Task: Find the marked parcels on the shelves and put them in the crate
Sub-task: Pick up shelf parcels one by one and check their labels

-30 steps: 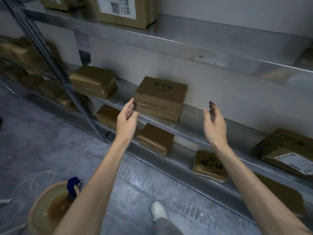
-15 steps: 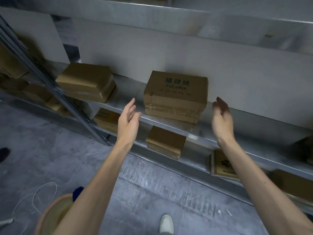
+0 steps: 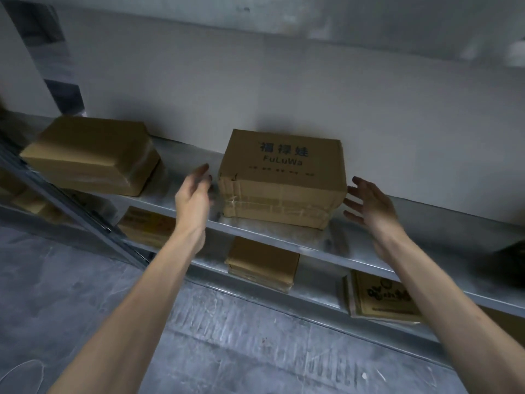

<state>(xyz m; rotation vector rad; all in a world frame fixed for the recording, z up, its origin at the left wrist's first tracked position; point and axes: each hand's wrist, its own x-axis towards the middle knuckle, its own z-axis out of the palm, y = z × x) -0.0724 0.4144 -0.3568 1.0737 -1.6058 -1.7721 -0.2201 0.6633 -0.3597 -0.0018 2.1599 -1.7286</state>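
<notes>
We are reaching both bare arms toward the middle shelf, where the FuLuWa parcel is sitting flat on the metal, its back edge close against the pale wall. It is a brown carton with dark print on top and clear tape across its front.

Our left hand is hanging at the parcel's 9 o'clock, just beside its left end, fingers relaxed and gripping nothing. Our right hand is hovering at its 3 o'clock, fingers spread apart, tips right at the carton's right end. We cannot tell whether either hand is actually touching the cardboard.

Farther out at 9 o'clock, a plain taped box is lying on the same shelf, well apart from the parcel. On the lower shelf, a small brown box is sitting at the parcel's 6 o'clock, a flat printed box at 4 o'clock, and another box at 8 o'clock. Grey concrete floor is showing below.
</notes>
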